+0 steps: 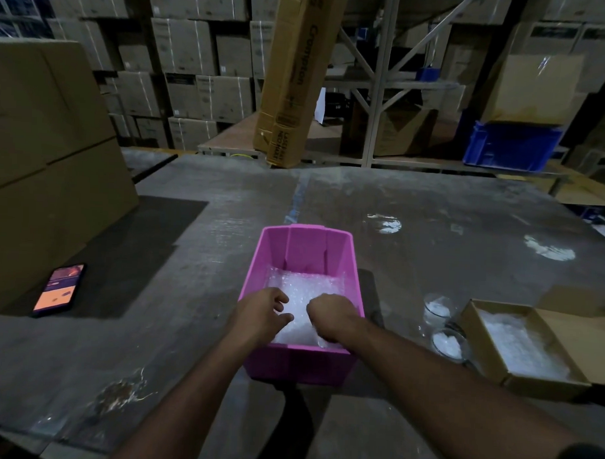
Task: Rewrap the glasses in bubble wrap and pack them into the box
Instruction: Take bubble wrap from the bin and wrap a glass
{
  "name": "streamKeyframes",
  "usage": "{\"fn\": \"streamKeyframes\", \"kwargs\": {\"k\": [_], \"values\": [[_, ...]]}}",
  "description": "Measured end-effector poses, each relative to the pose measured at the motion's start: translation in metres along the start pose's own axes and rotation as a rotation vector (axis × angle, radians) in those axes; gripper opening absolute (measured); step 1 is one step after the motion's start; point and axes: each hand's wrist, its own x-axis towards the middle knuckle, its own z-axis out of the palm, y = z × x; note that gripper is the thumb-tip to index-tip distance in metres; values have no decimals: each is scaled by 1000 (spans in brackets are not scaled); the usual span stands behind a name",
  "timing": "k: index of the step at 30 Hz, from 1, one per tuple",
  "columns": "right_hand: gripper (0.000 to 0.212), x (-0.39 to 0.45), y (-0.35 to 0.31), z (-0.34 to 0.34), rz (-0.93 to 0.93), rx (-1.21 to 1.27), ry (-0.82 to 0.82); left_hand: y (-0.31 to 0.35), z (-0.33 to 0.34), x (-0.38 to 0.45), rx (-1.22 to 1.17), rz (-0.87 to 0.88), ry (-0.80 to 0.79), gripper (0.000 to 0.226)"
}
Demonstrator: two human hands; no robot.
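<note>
A pink plastic bin [293, 242] stands on the grey floor in front of me, filled with white bubble wrap [306, 288]. Both my hands are inside its near end. My left hand [262, 308] rests on the wrap with curled fingers spread a little. My right hand [329, 316] is closed, its fingers pinching the bubble wrap. To the right, two clear glasses [437, 308] [449, 342] stand on the floor, each with a bit of white wrap inside. An open cardboard box [488, 366] beside them holds more bubble wrap [520, 343].
A lit phone [59, 289] lies on the floor at the left, next to large stacked cartons [46, 158]. A tall carton [292, 74] leans on metal shelving behind. A blue crate [510, 144] sits on the shelf at the right.
</note>
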Motion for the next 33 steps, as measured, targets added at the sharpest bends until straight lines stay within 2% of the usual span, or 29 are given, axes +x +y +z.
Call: {"fn": "streamKeyframes", "kwargs": {"k": [4, 7, 9, 11, 13, 15, 17, 22, 27, 29, 31, 32, 33], "values": [[10, -2, 11, -18, 57, 241, 271, -5, 1, -2, -48, 12, -29, 66], [10, -12, 18, -35, 90, 491, 341, -1, -1, -4, -49, 35, -52, 83], [8, -20, 21, -42, 94, 620, 358, 4, -1, -4, -72, 54, -59, 86], [7, -25, 22, -44, 104, 755, 367, 8, 0, -4, -100, 73, -29, 77], [6, -32, 22, -42, 129, 961, 382, 12, 0, -2, -117, 88, 42, 52], [5, -39, 22, -40, 162, 1162, 462, 15, -1, 0, -172, 85, 154, 23], [5, -44, 23, -37, 168, 1283, 570, 19, -4, 2, -270, 99, 244, 13], [14, -52, 35, -37, 172, 1405, 742, 26, -11, 2, -343, 134, 265, 17], [12, -60, 48, -51, 121, 1486, 751, 33, -14, 0, -320, 148, 267, 12], [11, -64, 50, -53, 116, 1512, 746, 41, -16, -4, -316, 170, 290, 23], [7, -68, 50, -56, 118, 1548, 733, 48, -19, -8, -281, 240, 304, 52], [5, -70, 49, -58, 108, 1568, 724, 54, -21, -9, -265, 279, 292, 59], [3, -73, 48, -61, 88, 1591, 718, 60, -23, -10, -256, 312, 277, 56]]}}
